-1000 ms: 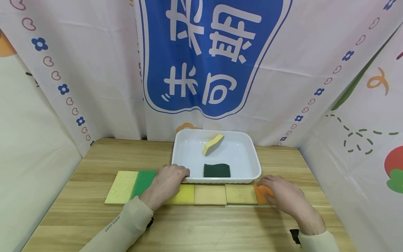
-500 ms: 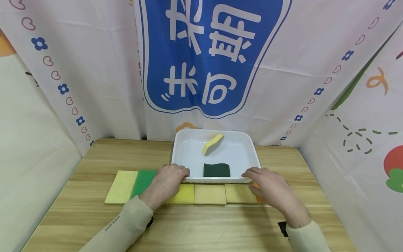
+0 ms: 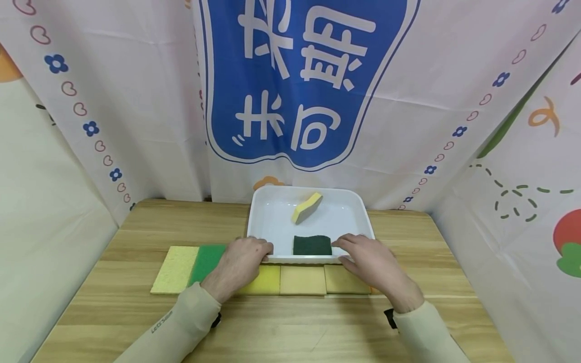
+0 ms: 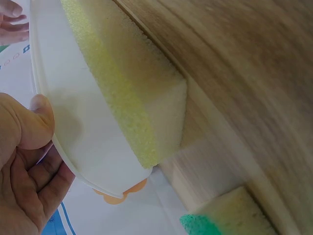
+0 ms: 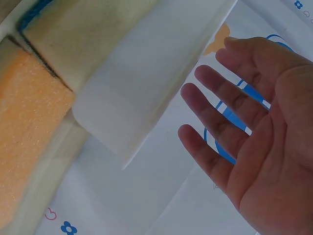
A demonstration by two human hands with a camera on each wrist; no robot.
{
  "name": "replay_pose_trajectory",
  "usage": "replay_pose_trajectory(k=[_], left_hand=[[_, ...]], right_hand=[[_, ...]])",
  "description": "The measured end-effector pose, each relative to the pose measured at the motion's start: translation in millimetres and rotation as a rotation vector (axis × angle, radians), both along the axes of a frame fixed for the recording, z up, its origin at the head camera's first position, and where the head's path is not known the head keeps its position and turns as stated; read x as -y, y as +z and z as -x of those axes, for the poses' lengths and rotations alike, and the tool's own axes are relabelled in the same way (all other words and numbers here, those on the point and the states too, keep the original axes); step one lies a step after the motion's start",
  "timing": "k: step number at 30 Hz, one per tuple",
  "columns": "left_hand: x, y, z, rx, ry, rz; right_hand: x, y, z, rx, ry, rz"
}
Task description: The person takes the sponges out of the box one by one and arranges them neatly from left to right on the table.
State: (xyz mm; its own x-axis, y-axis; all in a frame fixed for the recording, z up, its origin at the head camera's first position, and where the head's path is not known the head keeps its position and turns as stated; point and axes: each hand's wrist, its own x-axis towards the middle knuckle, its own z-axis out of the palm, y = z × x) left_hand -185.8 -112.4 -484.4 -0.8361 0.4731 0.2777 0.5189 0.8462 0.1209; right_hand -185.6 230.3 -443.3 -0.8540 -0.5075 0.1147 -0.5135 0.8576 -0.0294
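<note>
My left hand (image 3: 240, 262) grips the near left rim of a white tray (image 3: 272, 217), thumb outside and fingers inside. A dark green scouring sponge (image 3: 312, 245) lies in the tray close to its front wall. Just right of that sponge, my right hand (image 3: 369, 258) hovers over the tray's near right rim. In the right wrist view its fingers (image 5: 220, 117) are spread and hold nothing. Farther back in the tray stands a yellow and grey sponge (image 3: 307, 208) on its edge.
Several sponges line up before the tray: pale yellow (image 3: 174, 269), green (image 3: 209, 258), yellow (image 3: 267, 282), two beige ones and an orange sponge (image 5: 34, 137) mostly hidden by my right arm in the head view. A printed curtain (image 3: 150, 111) hangs behind the wooden table (image 3: 290, 333).
My right hand has moved left from the orange sponge to the dark green sponge's right side, over the tray rim. My left hand and the tray have stayed put.
</note>
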Motion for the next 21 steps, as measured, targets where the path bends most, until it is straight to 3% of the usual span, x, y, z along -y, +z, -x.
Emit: replay_pose_trajectory(k=[21], left_hand=[[-0.2, 1.3, -1.3, 0.001, 0.004, 0.001]], right_hand=[[28.8, -7.7, 36.7, 0.135, 0.012, 0.036]])
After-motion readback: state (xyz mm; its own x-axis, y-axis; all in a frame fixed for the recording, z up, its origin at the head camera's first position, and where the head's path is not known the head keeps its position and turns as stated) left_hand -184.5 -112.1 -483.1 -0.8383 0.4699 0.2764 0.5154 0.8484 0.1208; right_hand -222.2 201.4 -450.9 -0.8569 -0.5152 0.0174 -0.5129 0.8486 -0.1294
